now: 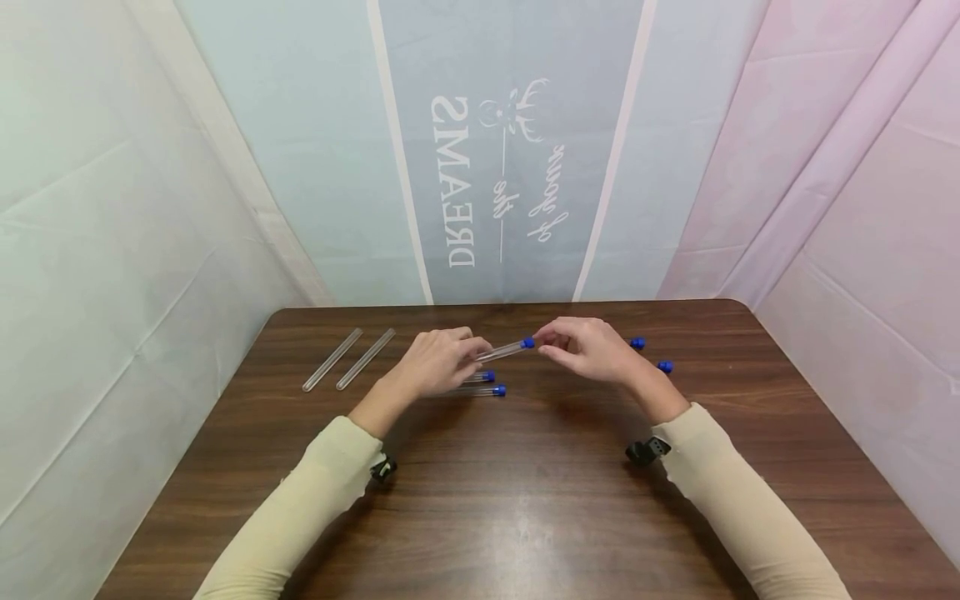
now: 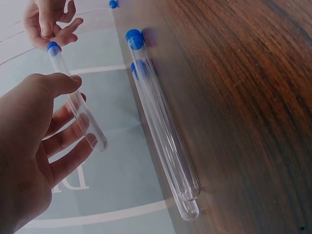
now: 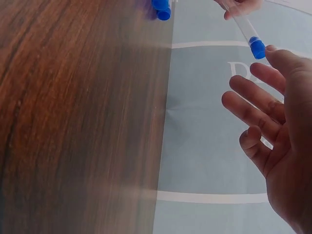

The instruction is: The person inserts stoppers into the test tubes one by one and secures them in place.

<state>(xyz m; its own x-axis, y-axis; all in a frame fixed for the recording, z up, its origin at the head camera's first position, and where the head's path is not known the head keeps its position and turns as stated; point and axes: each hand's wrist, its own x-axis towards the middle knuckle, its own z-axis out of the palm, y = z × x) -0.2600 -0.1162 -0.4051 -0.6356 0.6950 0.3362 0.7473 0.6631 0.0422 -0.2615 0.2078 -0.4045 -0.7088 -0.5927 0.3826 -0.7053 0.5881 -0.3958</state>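
Observation:
My left hand (image 1: 438, 360) pinches a clear test tube (image 2: 85, 117) between thumb and fingers. The tube is raised above the table and tilted, its blue cap (image 1: 528, 342) pointing toward my right hand (image 1: 588, 346). In the right wrist view, my right thumb tip is right at the cap's end, with the other fingers spread and loosely bent. Under the left hand, two more test tubes (image 2: 163, 126) with blue caps lie side by side on the table; in the head view that hand hides part of them.
Two uncapped test tubes (image 1: 332, 360) lie at the left of the brown wooden table (image 1: 517, 500). Two loose blue caps (image 1: 665, 366) sit on the right, beyond my right wrist. A printed cloth (image 1: 510, 50) hangs behind the table, with pale cloth on both sides.

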